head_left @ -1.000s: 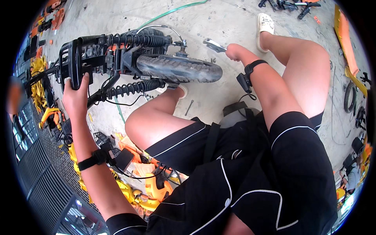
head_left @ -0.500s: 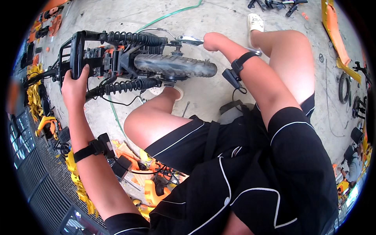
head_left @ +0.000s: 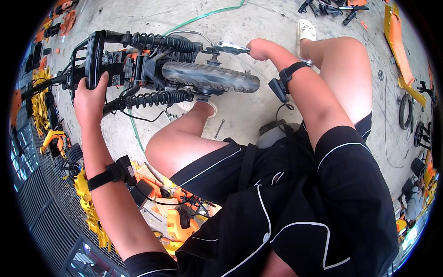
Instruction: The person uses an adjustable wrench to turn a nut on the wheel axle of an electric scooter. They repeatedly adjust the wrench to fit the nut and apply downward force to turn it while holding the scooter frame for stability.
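Note:
A black motorbike frame [head_left: 146, 69] lies on the floor with its knobby-tyred wheel [head_left: 212, 77] toward me, between two black coil-spring shock absorbers [head_left: 159, 98]. My left hand [head_left: 90, 98] is closed round the end of a long black padded bar [head_left: 94, 60] on the frame, thumb on its near side. Fingers curled, my right hand [head_left: 261, 49] grips the handle of a silver ratchet wrench [head_left: 232, 47]. The wrench's head is at the axle end [head_left: 213, 60], on the wheel's far side; its exact fit there cannot be made out.
A small spanner [head_left: 220, 129] lies on the concrete floor by my left knee. Behind the bike runs a green hose [head_left: 203, 17]. Orange and yellow body panels [head_left: 177, 226] lie at lower left, and a long orange-yellow panel [head_left: 400, 55] at far right, near a loose black tyre [head_left: 406, 111].
The whole view has shifted slightly. My right hand and the wrench handle sit a little farther right; both hands keep their grips.

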`<state>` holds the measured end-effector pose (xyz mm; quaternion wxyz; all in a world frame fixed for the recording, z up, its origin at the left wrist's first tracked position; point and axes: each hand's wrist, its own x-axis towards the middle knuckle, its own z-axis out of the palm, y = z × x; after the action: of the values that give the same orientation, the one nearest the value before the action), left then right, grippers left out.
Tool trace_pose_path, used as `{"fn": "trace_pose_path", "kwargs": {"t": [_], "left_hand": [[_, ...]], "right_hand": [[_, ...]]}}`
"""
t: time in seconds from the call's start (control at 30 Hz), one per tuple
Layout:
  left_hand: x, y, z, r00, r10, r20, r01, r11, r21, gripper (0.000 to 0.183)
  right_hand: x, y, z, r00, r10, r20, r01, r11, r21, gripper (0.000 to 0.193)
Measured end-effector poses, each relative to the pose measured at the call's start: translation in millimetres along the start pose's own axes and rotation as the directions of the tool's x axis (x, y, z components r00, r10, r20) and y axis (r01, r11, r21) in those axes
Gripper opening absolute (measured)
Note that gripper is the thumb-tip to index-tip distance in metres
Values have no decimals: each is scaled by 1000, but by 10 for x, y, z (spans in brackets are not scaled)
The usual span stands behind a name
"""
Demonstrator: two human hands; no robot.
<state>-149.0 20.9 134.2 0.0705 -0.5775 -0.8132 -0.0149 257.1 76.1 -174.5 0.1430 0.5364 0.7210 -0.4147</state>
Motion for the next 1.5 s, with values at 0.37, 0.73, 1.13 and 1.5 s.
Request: {"fn": "trace_pose_path", "kwargs": {"t": [0.37, 0.73, 1.13, 1.5], "left_hand": [[1, 24, -3, 999, 40, -25, -41, 999, -24, 63], [-14, 127, 19, 998, 20, -54, -17, 999, 52, 58], [-45, 187, -10, 994, -92, 63, 96, 994, -52, 58], [-72, 126, -15, 998, -14, -54, 16, 1000, 27, 63]], "right_hand": [[76, -42, 54, 995, 64, -77, -70, 994, -79, 32], [656, 592, 733, 999, 29, -19, -28, 997, 65, 35], [1274, 556, 978, 995, 64, 76, -70, 994, 79, 38], [1263, 611, 1021, 999, -39, -32, 41, 997, 70, 23]]}}
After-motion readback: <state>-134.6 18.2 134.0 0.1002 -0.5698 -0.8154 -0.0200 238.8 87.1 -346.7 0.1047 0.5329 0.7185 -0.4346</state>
